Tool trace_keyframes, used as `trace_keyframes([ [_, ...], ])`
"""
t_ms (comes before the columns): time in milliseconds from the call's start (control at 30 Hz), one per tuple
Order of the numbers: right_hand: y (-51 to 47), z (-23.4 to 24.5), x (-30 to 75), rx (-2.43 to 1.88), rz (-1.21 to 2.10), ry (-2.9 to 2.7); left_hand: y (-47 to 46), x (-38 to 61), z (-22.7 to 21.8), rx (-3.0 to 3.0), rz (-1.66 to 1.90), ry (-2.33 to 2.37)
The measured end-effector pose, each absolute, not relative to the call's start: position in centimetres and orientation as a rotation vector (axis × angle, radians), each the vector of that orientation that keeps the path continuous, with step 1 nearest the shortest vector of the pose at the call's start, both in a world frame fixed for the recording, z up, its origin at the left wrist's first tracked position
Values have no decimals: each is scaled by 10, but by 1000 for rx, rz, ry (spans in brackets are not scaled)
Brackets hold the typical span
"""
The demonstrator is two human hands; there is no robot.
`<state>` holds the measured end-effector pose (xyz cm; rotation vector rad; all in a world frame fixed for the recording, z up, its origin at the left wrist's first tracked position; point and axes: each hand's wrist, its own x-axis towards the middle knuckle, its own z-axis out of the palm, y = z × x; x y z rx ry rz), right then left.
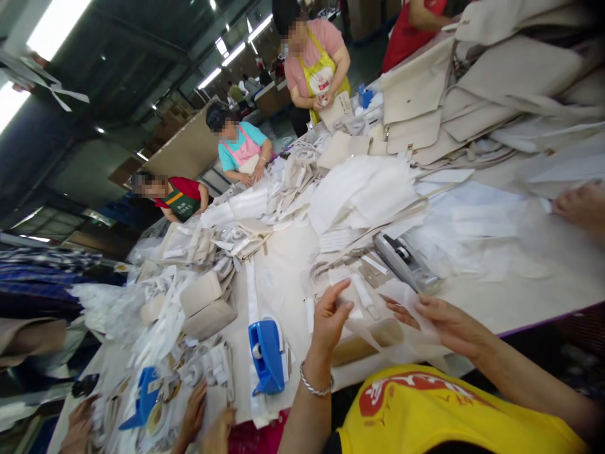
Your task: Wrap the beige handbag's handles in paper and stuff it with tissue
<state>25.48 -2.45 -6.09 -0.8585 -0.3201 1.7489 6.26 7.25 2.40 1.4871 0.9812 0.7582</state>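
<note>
1. Blue tape dispenser (269, 366) set on worktop (283, 252); pale roll (256, 350) seated inside.
2. Beige bag (371, 340) laid at near edge, below and between left hand (331, 318) and right hand (444, 323); contents hidden.
3. Translucent sheet (401, 293) pinched by right hand above bag.
4. Left hand raised, thumb and forefinger parted.
5. Grey tape dispenser (409, 263) placed just beyond right hand.

A red-printed yellow apron (420, 413) and a twisted silver bracelet (314, 382) are worn.
</note>
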Motion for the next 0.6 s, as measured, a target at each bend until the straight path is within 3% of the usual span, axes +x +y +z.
trace_keyframes([
  [133,-19,-54,244,-697,1755,-292,49,81,15,1559,464,790],
  [300,-11,-62,253,-818,1700,-294,26,87,-1,1672,222,691],
  [500,-8,-78,271,-907,1478,-218,32,84,-14,1749,310,770],
  [600,-7,-89,277,-1165,1439,-360,44,83,-20,1720,426,864],
])
